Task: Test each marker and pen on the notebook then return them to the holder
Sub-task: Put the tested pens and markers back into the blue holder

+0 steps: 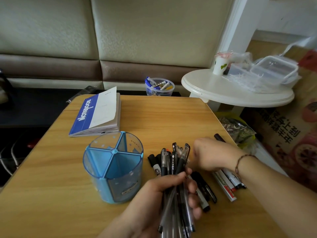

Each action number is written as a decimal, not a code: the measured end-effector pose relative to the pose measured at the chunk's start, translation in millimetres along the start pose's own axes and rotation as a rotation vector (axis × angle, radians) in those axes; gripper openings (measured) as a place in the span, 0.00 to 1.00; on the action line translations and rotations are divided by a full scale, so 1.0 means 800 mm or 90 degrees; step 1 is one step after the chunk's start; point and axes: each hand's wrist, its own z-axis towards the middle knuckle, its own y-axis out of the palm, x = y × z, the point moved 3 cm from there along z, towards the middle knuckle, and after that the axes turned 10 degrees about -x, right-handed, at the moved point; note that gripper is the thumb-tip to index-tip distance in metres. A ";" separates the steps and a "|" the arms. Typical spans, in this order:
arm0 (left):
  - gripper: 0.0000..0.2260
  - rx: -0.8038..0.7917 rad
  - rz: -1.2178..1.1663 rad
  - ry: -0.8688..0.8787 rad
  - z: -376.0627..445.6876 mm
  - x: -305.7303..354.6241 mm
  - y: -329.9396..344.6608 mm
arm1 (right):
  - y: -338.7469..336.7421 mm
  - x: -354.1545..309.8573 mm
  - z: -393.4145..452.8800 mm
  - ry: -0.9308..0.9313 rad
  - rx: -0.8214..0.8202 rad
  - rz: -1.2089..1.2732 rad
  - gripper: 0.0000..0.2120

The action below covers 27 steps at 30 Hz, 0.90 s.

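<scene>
Black pens (173, 170) bunched in left hand's (159, 191) curled grip at 6 o'clock; right hand (212, 155) loose-fingered over markers (228, 181) at 4. Blue holder (114, 167) centre, notebook (97, 114) at 11, worktop (163, 115) beneath; clear tub (159, 87) at 12.

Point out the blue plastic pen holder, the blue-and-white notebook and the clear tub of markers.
Blue plastic pen holder (120, 184), head view, front wall.
Blue-and-white notebook (84, 115), head view, blue cover.
Clear tub of markers (151, 91), head view, side wall.

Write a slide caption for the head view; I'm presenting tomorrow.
Left hand grips a bundle of pens beside the empty blue holder; notebook closed.
</scene>
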 end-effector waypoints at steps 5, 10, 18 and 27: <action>0.17 0.001 0.018 0.011 -0.001 -0.001 -0.004 | 0.005 -0.009 0.007 -0.013 -0.034 0.044 0.14; 0.12 -0.026 0.065 -0.053 -0.006 -0.003 -0.005 | 0.000 0.000 -0.002 0.011 0.025 0.046 0.08; 0.28 0.057 -0.012 0.016 0.001 -0.002 -0.008 | -0.031 -0.016 -0.133 -0.213 0.540 -0.362 0.08; 0.23 0.023 0.200 0.034 0.000 -0.010 -0.016 | 0.050 -0.025 -0.154 -0.466 0.567 -0.187 0.15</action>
